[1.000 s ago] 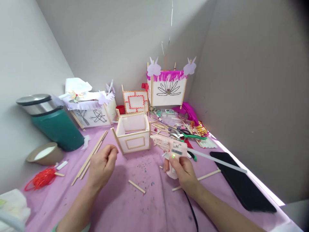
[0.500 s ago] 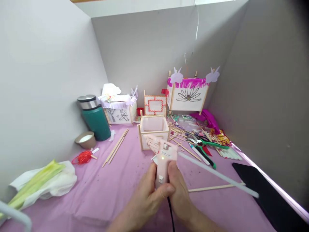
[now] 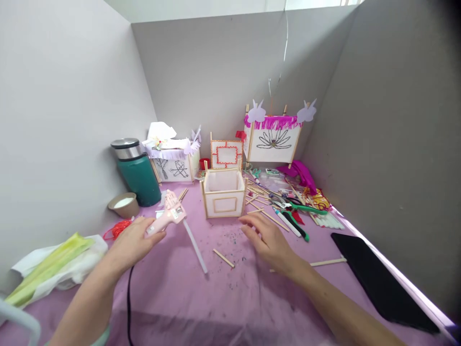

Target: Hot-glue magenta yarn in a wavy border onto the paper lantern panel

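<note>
Box [image 3: 225, 204] ahead of the right hand [image 3: 268, 238], a little to its left

From my end I read the gap this way: the white box stands upright on the purple cloth [image 3: 173, 298], forward and slightly left of the right fingertips; they point at its near right-hand corner and lie close to it, though I cannot tell whether they touch. Its wider-looking front runs side to side, across the line of those fingers; the right hand is the nearer one, its fingers loosely curved and a little spread, with nothing I can see between them.

The left hand [image 3: 133, 242] is well off to the box's left, closed around the handle of a pink glue gun [image 3: 175, 211]; the nozzle points away from me, the handle slopes down to the left, and a pale glue stick [image 3: 195, 247] trails from the rear toward the near side.

As for looks, the box has white panels edged with pale wooden strips, an open top and posts rising past the rim at the corners; a smaller rectangle of strips frames the middle of its front. One short loose stick [image 3: 224, 258] lies on the cloth between the hands, slanting nearer toward the right.
</note>
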`<state>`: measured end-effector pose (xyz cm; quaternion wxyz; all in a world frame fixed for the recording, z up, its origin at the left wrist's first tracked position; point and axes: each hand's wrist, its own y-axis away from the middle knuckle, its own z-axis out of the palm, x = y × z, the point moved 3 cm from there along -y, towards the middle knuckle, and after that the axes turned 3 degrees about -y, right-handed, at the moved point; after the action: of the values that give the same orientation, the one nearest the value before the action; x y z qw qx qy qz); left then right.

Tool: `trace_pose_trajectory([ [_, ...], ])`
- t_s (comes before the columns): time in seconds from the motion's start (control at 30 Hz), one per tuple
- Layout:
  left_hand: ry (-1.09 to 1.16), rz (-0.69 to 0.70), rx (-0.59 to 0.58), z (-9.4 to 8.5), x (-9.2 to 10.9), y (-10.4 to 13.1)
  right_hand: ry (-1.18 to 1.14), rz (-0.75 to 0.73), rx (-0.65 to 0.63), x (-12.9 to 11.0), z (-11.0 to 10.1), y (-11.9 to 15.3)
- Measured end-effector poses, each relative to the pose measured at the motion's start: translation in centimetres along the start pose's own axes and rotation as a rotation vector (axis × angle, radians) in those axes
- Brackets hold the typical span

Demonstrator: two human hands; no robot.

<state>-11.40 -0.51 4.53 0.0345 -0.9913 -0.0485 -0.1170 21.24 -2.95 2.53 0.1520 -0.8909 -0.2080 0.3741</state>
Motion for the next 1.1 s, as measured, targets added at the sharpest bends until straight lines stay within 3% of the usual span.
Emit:
trace_pose_trajectory([
  [0.07,-0.161,0.007,-0.034,0.7,-0.4,-1.7,0.070,0.083,-0.007,1.3,-0.6,-1.2],
  [0.2,-0.239,-0.002,-0.054,1.8,-1.0,-4.6,0.225,0.233,-0.085,3.8,-1.3,-3.7],
  [0.37,-0.314,-0.037,-0.004,1.6,-1.1,-4.6,0.332,0.320,-0.192,5.8,-0.2,-4.8],
  [0.43,-0.326,-0.049,0.077,1.2,0.2,-3.7,0.346,0.323,-0.197,6.3,0.6,-4.8],
  [0.5,-0.209,0.054,0.199,0.9,2.7,-3.2,0.349,0.309,-0.194,6.8,1.4,-4.6],
  [0.57,0.053,0.149,0.074,1.8,5.4,-3.4,0.347,0.286,-0.187,7.2,2.1,-4.6],
  [0.7,0.186,0.210,-0.036,4.1,9.2,-5.2,0.337,0.246,-0.155,7.6,2.6,-4.5],
  [0.87,0.270,0.221,0.004,5.9,9.8,-6.8,0.316,0.222,-0.073,7.7,2.8,-4.7],
  [1.1,0.291,0.200,0.028,6.3,10.1,-6.6,0.281,0.210,0.028,7.9,2.8,-4.7],
])
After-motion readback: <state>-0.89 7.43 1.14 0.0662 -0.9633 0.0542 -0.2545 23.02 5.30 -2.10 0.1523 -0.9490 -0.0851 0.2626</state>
